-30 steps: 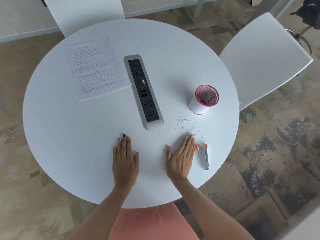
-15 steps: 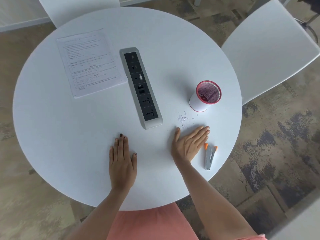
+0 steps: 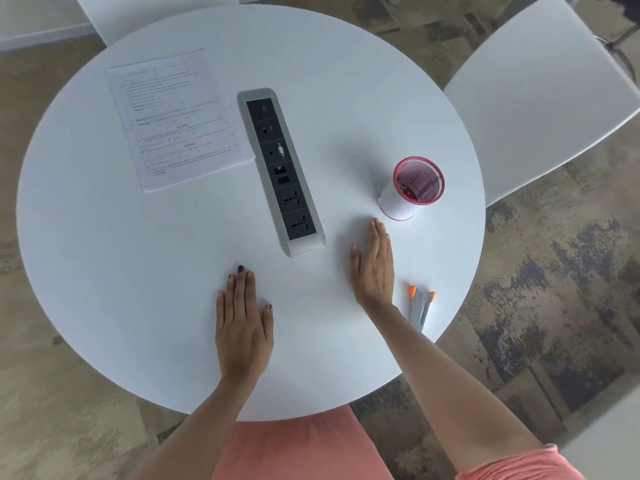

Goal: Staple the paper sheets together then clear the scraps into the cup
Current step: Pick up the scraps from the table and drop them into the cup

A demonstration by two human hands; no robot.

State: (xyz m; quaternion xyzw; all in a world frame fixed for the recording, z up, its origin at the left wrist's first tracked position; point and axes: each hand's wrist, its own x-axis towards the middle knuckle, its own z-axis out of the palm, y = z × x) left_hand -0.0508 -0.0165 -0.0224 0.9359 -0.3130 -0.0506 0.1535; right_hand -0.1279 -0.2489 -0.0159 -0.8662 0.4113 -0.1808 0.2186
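Note:
The printed paper sheets (image 3: 176, 119) lie flat at the far left of the round white table (image 3: 104, 265). A white cup with a red mesh rim (image 3: 412, 188) stands at the right. A grey stapler with orange tips (image 3: 420, 308) lies near the table's right front edge. My right hand (image 3: 374, 268) is flat on the table between the stapler and the cup, fingertips just short of the cup's base; it covers the spot where the scraps lay, so they are hidden. My left hand (image 3: 242, 317) rests flat near the front edge, holding nothing.
A grey and black power socket strip (image 3: 280, 168) runs down the middle of the table, between the papers and the cup. White chairs stand at the far right (image 3: 540, 88) and behind the table (image 3: 145, 12). Patterned floor surrounds the table.
My right hand has slid forward over the scraps towards the cup, turning from angled right to pointing straight ahead. The left hand and the stapler have stayed put.

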